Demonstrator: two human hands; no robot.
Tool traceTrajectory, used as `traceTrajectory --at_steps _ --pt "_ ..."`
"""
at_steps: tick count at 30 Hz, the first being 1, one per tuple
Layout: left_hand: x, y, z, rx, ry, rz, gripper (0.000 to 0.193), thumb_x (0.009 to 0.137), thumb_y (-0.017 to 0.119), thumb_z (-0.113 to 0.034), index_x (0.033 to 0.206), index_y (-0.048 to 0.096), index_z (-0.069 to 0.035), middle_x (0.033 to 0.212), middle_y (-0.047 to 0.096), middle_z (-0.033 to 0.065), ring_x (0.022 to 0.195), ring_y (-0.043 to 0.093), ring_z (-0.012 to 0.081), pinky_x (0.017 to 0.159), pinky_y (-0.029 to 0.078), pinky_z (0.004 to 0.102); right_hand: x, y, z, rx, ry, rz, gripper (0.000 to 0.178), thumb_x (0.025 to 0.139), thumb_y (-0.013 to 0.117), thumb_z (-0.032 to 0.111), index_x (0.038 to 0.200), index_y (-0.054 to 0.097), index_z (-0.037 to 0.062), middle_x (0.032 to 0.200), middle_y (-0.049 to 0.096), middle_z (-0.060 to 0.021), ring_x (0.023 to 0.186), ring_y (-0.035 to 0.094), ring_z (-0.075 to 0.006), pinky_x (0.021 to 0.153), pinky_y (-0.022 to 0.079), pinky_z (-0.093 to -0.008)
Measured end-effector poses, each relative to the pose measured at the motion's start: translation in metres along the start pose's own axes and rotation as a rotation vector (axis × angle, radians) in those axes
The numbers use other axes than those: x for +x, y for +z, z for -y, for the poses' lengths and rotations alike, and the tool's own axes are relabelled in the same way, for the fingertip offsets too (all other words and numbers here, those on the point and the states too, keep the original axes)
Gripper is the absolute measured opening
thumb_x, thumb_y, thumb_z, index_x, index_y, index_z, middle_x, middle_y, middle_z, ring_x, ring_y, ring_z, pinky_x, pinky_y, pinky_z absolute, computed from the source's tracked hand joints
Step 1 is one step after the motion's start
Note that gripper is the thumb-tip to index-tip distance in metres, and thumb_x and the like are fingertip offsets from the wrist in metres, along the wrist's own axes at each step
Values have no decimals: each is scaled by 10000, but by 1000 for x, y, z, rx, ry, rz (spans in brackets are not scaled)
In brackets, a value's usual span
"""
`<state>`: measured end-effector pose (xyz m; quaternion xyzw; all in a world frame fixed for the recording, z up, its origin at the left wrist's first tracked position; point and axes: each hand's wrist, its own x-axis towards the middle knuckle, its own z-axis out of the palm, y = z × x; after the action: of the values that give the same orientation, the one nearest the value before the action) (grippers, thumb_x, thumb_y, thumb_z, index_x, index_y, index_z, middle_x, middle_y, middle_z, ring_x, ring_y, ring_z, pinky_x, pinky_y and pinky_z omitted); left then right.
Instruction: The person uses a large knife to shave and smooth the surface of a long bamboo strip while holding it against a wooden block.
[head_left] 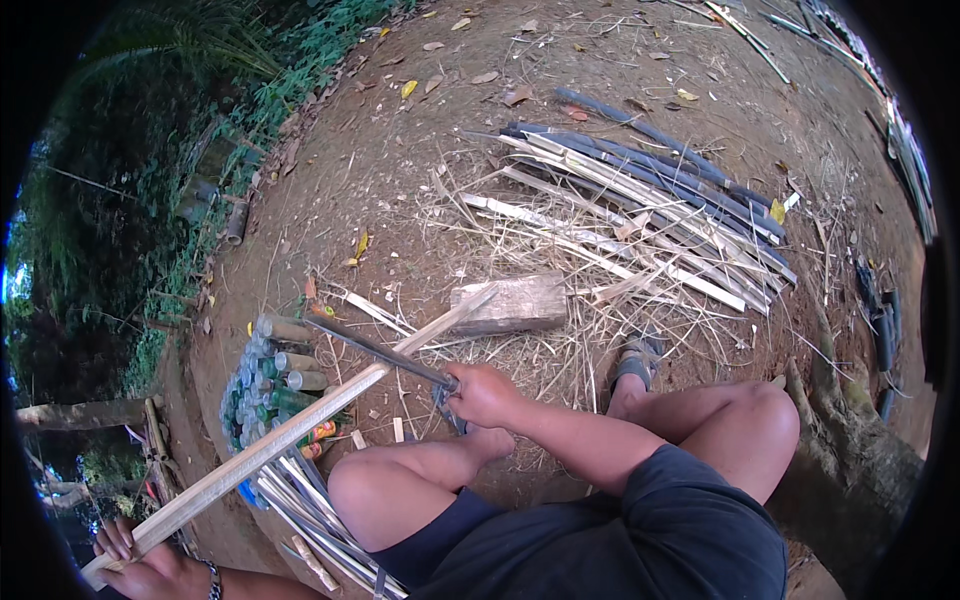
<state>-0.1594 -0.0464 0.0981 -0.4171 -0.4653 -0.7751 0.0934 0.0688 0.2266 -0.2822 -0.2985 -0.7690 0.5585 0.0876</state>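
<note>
The left hand (160,575) is wrapped around the low end of the strip (270,446); a firm grip there should stop it rolling. The strip slants up to the right, its far tip over the block (525,303); bearing that tip down on the wood would steady the cut. The knife (350,338) lies across the strip short of the block; a shallow blade angle should take thin, even shavings. The left leg (410,485) is near, so strokes are best sent away from it. The right hand (485,395) is closed on the knife's handle.
</note>
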Motion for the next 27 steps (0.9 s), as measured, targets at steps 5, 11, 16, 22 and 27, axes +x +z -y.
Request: traceTrajectory --at_steps 5,11,16,22,27 --pt "4 -24 1 -20 -19 46 438 1039 227 -377 775 343 -47 652 337 50 569 342 149 574 338 294 24 -3 -121 -27 402 -176 257 783 605 175 988 590 18 860 657 -223 840 642 -390 758 510 -483" --pt "-10 1 2 -32 10 10 443 1038 239 -384 766 342 -50 652 332 53 565 340 156 582 335 301 24 -17 -29 -99 181 -110 253 786 594 167 994 581 22 850 649 -222 837 638 -389 756 501 -492" --pt "-1 -12 1 -56 -6 96 426 1037 267 -368 767 351 -50 663 338 54 570 340 154 583 332 300 6 1 18 -107 -128 -41 243 775 607 167 979 558 44 802 646 -192 795 640 -388 736 511 -481" --pt "-6 -12 6 -60 -8 35 392 1037 287 -332 757 342 -64 653 338 40 573 333 151 578 329 288 12 -30 -99 -221 400 -45 277 816 588 177 1067 592 60 946 662 -206 914 641 -369 812 505 -465" --pt "-6 -1 3 6 33 26 419 1038 254 -343 733 326 -66 650 345 54 568 327 153 578 327 303 17 -29 -21 -262 138 2 246 808 598 173 1020 583 48 945 663 -192 933 640 -363 831 502 -466"
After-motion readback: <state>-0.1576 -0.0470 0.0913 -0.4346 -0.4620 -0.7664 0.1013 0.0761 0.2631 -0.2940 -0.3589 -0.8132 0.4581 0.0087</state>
